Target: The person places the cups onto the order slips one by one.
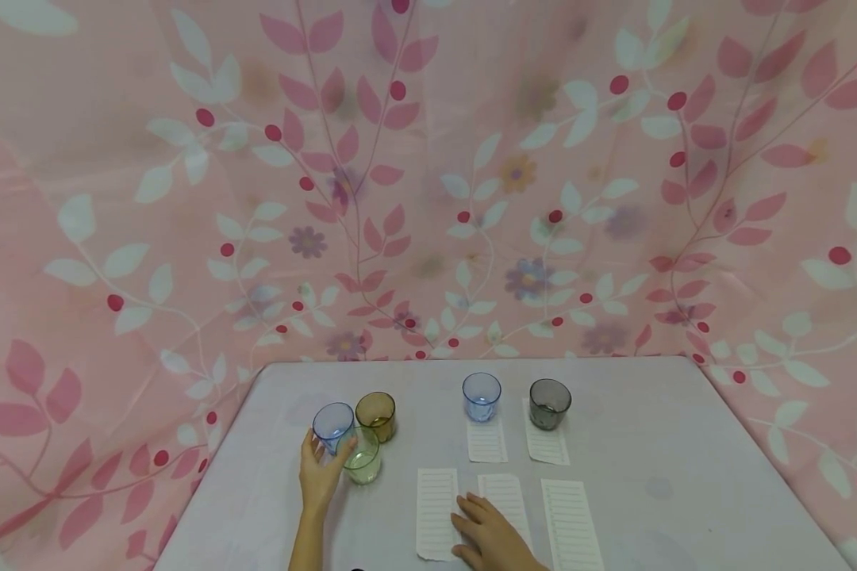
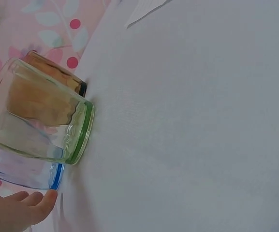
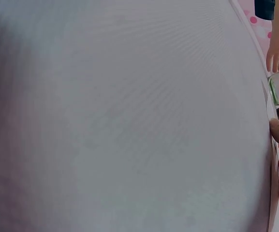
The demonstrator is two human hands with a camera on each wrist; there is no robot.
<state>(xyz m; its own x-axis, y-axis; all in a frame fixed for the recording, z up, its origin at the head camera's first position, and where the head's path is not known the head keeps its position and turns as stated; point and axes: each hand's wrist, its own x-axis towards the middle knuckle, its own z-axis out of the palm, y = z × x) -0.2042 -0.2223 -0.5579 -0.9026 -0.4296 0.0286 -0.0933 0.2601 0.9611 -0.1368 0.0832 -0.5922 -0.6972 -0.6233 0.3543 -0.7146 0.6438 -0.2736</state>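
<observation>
My left hand (image 1: 320,476) is at the left of the table, its fingers and thumb spread about a clear blue glass (image 1: 332,423). The fingers (image 2: 37,203) lie beside the blue glass's base in the left wrist view; firm contact cannot be made out. A pale green glass (image 1: 363,461) stands close to the thumb. Behind it is an amber glass (image 1: 376,417), which shows through the green one in the left wrist view. My right hand (image 1: 496,539) is low over the paper strips with relaxed fingers, between the left strip (image 1: 437,515) and the middle strip (image 1: 503,500).
At the back, a second blue glass (image 1: 482,398) and a grey glass (image 1: 549,405) stand on or against two paper strips with printed lines. Another strip (image 1: 571,523) lies front right. A pink floral curtain (image 1: 428,198) hangs behind the white table (image 1: 657,444).
</observation>
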